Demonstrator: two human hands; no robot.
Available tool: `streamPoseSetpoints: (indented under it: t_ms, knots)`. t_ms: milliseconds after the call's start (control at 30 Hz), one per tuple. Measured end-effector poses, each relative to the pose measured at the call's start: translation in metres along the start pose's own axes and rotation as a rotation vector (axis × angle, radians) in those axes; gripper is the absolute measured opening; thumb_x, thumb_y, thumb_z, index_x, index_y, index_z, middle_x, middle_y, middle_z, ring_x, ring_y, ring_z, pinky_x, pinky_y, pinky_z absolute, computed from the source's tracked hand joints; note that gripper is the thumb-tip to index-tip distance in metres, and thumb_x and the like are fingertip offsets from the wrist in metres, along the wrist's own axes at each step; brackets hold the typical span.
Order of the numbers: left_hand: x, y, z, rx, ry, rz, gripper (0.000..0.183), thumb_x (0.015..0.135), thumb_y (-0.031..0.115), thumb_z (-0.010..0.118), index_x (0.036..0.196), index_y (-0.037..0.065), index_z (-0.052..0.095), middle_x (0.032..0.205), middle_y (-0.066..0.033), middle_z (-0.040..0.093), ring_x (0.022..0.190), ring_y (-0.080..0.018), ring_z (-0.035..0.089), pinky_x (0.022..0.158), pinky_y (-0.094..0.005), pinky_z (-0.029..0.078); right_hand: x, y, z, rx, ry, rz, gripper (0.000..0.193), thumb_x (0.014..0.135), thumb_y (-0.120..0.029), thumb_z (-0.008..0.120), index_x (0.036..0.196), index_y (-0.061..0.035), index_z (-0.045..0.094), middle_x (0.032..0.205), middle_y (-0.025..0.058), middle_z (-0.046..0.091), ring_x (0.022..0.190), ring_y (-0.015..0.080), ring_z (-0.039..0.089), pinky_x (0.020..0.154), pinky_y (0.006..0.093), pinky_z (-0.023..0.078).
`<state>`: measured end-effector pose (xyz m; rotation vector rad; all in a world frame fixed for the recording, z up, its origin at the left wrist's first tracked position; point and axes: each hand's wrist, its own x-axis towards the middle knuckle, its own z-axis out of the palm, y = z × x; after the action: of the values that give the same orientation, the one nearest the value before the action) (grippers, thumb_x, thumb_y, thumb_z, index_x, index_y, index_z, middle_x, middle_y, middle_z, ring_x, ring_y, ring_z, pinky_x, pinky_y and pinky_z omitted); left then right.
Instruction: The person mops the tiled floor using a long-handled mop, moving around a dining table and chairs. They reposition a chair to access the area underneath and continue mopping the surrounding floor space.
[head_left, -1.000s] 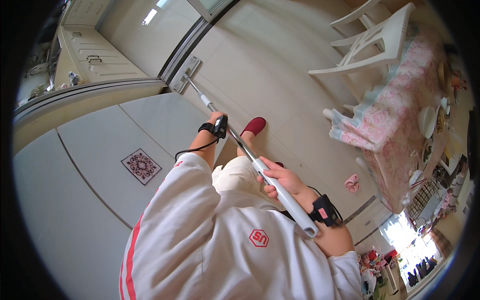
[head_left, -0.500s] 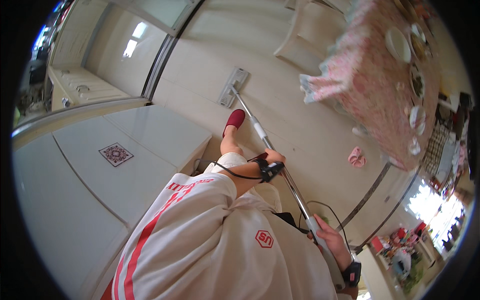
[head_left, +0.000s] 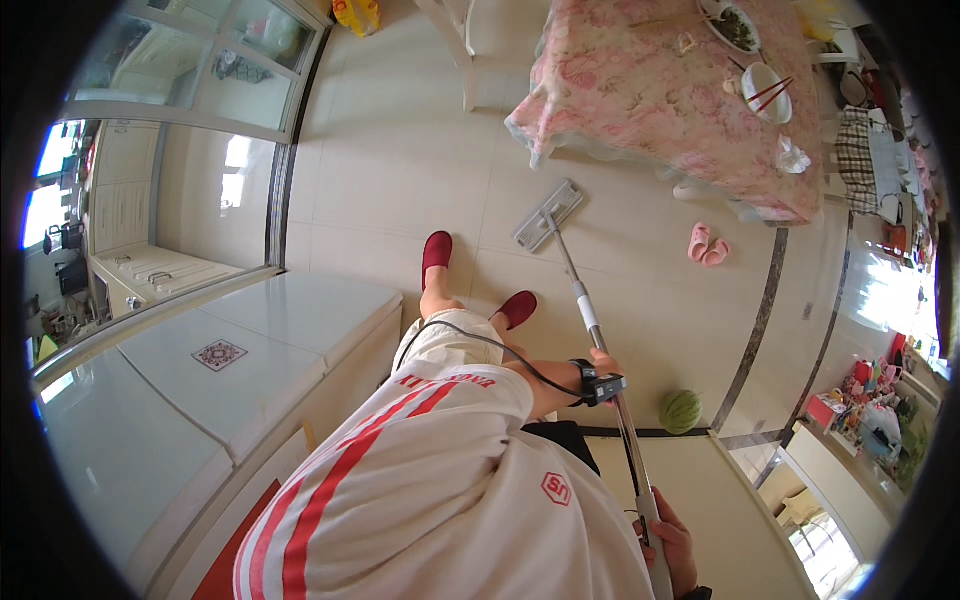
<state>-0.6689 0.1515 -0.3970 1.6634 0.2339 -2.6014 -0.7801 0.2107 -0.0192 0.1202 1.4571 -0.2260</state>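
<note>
A flat mop (head_left: 627, 440) with a silver pole slants from my lower right up to its grey rectangular head (head_left: 535, 232), which lies on the tiled floor. My left hand (head_left: 604, 366) is wrapped round the middle of the pole, partly hidden by a black device strapped to the wrist. Lower down, my right hand (head_left: 674, 545) grips the thick pale grey handle end. Red slippers (head_left: 436, 258) are on my feet, left of the mop head.
A table with a pink floral cloth (head_left: 640, 110) stands at the far right, bearing dishes and chopsticks. Small pink shoes (head_left: 708, 246) lie beside it. A watermelon (head_left: 680, 411) sits on the floor right of the pole. White cabinets (head_left: 280, 310) flank my left; a white chair (head_left: 468, 75) stands ahead.
The mop head has swung right and a little nearer, toward the table's side. Both hands have shifted right with the pole, still gripping it. My view has turned, and both slippers now show.
</note>
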Motion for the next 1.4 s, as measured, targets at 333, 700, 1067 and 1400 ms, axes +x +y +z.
streamPoseSetpoints:
  t_ms: [333, 700, 1067, 1400]
  knots:
    - [-0.108, 0.027, -0.089, -0.283, 0.22, 0.169, 0.05, 0.085, 0.044, 0.049, 0.115, 0.005, 0.039, 0.101, -0.0098, 0.059, 0.081, -0.0306, 0.063, 0.072, -0.0499, 0.049, 0.0, -0.051, 0.069, 0.112, -0.308, 0.226, 0.061, 0.088, -0.008, 0.045, 0.143, -0.0253, 0.026, 0.09, 0.0175, 0.049, 0.045, 0.0171, 0.045, 0.038, 0.0296, 0.042]
    - [-0.228, 0.135, -0.404, -0.544, 0.6, 0.606, 0.013, 0.082, 0.012, 0.054, 0.082, 0.001, 0.046, 0.061, -0.0097, 0.049, 0.05, -0.0233, 0.055, 0.04, -0.0381, 0.046, 0.149, -0.092, 0.371, -0.534, -0.597, 0.17, 0.065, 0.09, -0.011, 0.043, 0.147, -0.0207, 0.013, 0.088, 0.0106, 0.051, 0.048, 0.0116, 0.045, 0.042, 0.0268, 0.042]
    - [-0.288, 0.217, -0.649, -0.81, 0.662, 0.645, 0.009, 0.083, 0.003, 0.05, 0.085, -0.003, 0.043, 0.068, -0.0097, 0.045, 0.056, -0.0203, 0.052, 0.046, -0.0302, 0.046, 0.322, -0.066, 0.629, -0.567, -0.648, 0.068, 0.06, 0.09, -0.017, 0.051, 0.143, -0.0141, 0.024, 0.088, 0.0097, 0.054, 0.058, 0.0128, 0.05, 0.049, 0.0269, 0.045]
    - [-0.21, 0.269, -0.6, -0.321, 0.641, 0.5, 0.023, 0.073, 0.019, 0.049, 0.088, 0.002, 0.051, 0.076, -0.0124, 0.055, 0.064, -0.0237, 0.058, 0.053, -0.0355, 0.047, 0.31, -0.104, 0.549, -0.368, -0.584, 0.061, 0.053, 0.092, -0.018, 0.05, 0.141, -0.0205, 0.03, 0.093, 0.008, 0.052, 0.055, 0.0107, 0.047, 0.046, 0.0238, 0.041]
